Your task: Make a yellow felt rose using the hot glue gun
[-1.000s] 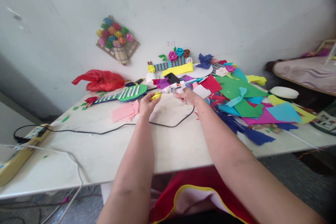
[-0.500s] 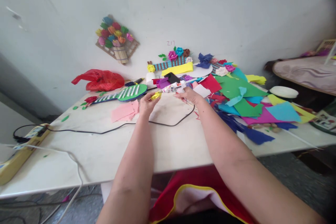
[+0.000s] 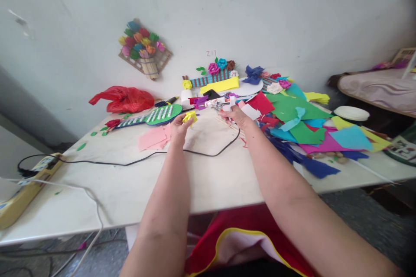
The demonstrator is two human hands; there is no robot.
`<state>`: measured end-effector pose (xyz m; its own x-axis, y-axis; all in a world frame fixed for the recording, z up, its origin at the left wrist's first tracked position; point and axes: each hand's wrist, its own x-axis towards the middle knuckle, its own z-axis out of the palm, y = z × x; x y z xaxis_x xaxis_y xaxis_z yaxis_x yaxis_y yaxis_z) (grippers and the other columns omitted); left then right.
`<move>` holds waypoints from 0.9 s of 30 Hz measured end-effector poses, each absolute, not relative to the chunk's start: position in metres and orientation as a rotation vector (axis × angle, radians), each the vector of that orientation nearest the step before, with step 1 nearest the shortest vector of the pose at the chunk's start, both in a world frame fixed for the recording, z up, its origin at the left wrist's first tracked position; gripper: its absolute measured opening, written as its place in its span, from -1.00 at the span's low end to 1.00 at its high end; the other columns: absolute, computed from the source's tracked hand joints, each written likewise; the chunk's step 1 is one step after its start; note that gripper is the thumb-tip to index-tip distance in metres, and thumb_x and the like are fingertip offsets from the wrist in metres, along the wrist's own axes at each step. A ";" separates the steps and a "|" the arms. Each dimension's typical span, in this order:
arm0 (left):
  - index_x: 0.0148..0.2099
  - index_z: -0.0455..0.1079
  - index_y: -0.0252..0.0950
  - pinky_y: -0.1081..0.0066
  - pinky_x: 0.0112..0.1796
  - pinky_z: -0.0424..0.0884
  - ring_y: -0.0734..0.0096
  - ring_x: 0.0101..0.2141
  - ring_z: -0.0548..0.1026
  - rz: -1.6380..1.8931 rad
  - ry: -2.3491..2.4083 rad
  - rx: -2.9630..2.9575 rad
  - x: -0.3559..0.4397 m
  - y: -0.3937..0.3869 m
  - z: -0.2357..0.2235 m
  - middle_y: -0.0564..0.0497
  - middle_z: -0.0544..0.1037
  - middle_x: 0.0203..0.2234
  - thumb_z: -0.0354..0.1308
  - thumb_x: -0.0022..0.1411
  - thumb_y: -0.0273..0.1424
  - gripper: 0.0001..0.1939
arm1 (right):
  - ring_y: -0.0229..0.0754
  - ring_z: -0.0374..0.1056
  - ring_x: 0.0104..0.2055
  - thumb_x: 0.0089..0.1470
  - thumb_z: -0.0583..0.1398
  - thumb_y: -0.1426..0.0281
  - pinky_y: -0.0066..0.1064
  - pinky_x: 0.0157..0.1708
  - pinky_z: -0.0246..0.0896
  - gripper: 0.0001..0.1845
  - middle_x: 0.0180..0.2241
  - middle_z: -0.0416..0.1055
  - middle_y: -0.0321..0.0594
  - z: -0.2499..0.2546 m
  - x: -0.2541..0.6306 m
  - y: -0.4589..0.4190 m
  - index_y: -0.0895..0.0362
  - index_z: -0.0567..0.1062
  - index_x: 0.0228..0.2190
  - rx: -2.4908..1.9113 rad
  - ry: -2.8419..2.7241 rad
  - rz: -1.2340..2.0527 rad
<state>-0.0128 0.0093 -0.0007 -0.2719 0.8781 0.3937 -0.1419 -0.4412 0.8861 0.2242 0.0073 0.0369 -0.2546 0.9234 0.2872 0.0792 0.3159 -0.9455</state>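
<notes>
Between the fingertips of my left hand is a small yellow paper flower. My right hand grips a white hot glue gun, its body partly hidden by my fingers and its tip pointing left. The black cord runs from below that hand across the table. A gap separates the glue gun's tip from the flower. Pink paper sheets lie just left of my left hand. Behind the hands stands a blue and brown striped panel with paper flowers on it.
A yellow power strip sits at the table's left edge. Coloured paper scraps cover the right side. A red plastic bag and a green guitar-shaped piece lie back left. A white lidded box is at far right.
My right hand and the glue gun have shifted slightly right, away from the yellow flower. My left hand has moved a little left, and the flower shows more fully.
</notes>
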 end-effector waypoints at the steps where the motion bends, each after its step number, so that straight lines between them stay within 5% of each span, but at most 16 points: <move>1: -0.30 0.53 -0.28 0.32 -0.23 0.45 0.31 -0.33 0.53 1.808 0.971 1.207 -0.014 0.010 -0.001 0.01 0.60 -0.39 0.50 -0.35 -0.16 -0.49 | -0.40 0.06 -0.69 -0.22 0.38 0.02 -0.46 -0.66 0.00 -0.48 -0.74 0.19 -0.38 0.037 0.223 0.007 0.12 0.29 -0.70 -0.929 -1.575 1.070; 10: -0.24 0.52 -0.25 0.37 -0.19 0.44 0.31 -0.25 0.56 1.824 0.858 1.025 -0.020 0.014 -0.003 0.00 0.59 -0.37 0.45 -0.29 -0.21 -0.52 | -0.34 0.16 -0.63 -0.04 0.29 0.30 -0.50 -0.61 0.08 -0.82 -0.66 0.29 -0.37 0.020 0.212 0.022 0.16 0.47 -0.44 -1.235 -1.538 0.896; 13: -0.21 0.52 -0.23 0.38 -0.19 0.44 0.34 -0.27 0.56 1.819 0.806 0.971 -0.019 0.012 -0.001 -0.02 0.60 -0.35 0.44 -0.25 -0.27 -0.54 | -0.16 0.43 -0.35 -0.01 0.26 0.34 -0.41 -0.35 0.29 -0.71 -0.39 0.53 -0.21 0.018 0.207 0.023 0.15 0.55 -0.20 -1.457 -1.741 0.628; 17: -0.21 0.52 -0.21 0.39 -0.18 0.45 0.35 -0.26 0.57 1.796 0.790 0.965 -0.019 0.009 0.001 -0.04 0.60 -0.33 0.41 -0.15 -0.33 -0.63 | 0.04 0.44 0.02 0.04 0.19 0.36 -0.25 -0.04 0.30 -0.52 -0.03 0.55 -0.10 0.020 0.197 0.017 0.06 0.51 0.04 -1.693 -2.029 0.335; 27: -0.16 0.49 -0.21 0.43 -0.17 0.44 0.36 -0.20 0.58 1.790 0.747 0.861 -0.015 0.005 0.003 -0.02 0.62 -0.30 0.41 -0.09 -0.26 -0.61 | 0.06 0.37 0.14 0.16 0.13 0.33 -0.25 0.04 0.26 -0.48 0.14 0.42 0.02 0.009 0.180 0.020 0.07 0.43 0.15 -1.749 -2.337 0.185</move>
<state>-0.0153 0.0051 0.0030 -0.2732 0.9361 0.2215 -0.5011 -0.3351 0.7979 0.1798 0.0205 0.0087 -0.2700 0.9579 0.0971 0.9307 0.2855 -0.2288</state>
